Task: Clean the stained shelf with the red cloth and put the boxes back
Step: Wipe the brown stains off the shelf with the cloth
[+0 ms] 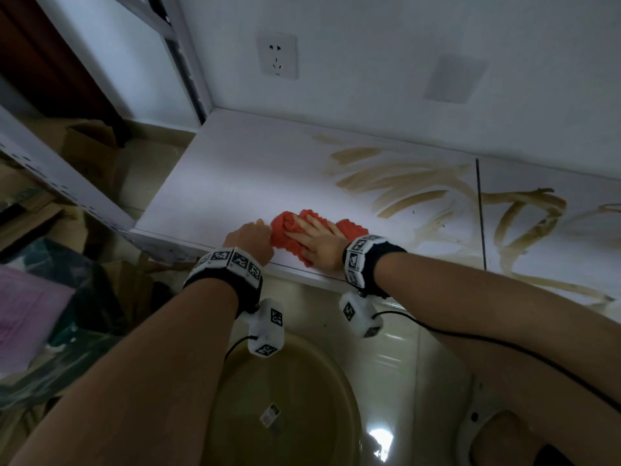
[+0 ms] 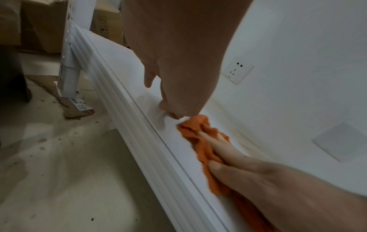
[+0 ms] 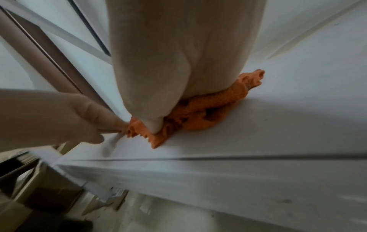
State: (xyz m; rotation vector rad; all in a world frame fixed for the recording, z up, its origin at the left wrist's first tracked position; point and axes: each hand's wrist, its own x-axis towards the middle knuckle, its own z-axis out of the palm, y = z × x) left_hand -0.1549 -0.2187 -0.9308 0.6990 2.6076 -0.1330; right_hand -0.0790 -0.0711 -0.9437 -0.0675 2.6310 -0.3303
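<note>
- R hand: flat, fingers straight and spread, palm pressing down on red cloth. No curl round it, a press and not a grip.
- L hand: fingers curled; wrist views show fingertips pinching the cloth's left edge at shelf level. Looks like it is tugging the bunched edge out or pinning it.
- Cloth: crumpled, not spread; lies on shelf near the front lip, toward the left end, on a part that is already white.
- Stains: tan smears to the right of cloth, apart from it, running across the panel seam onto the next panel. Cloth not touching any of them.
- Step, my read: wipe stage, early. Most of the marks untouched. Seems to be re-setting the cloth before a stroke.
- Next move needs: R palm keeps pressure, sweeps rightward into smears; L lets go or the cloth drags. Flatter cloth = more contact. Seam may trap residue.
- Boxes: cardboard, on floor beyond shelf's left end. Not on shelf yet; return comes last.
- Below: beige basin on floor under the arms.
</note>
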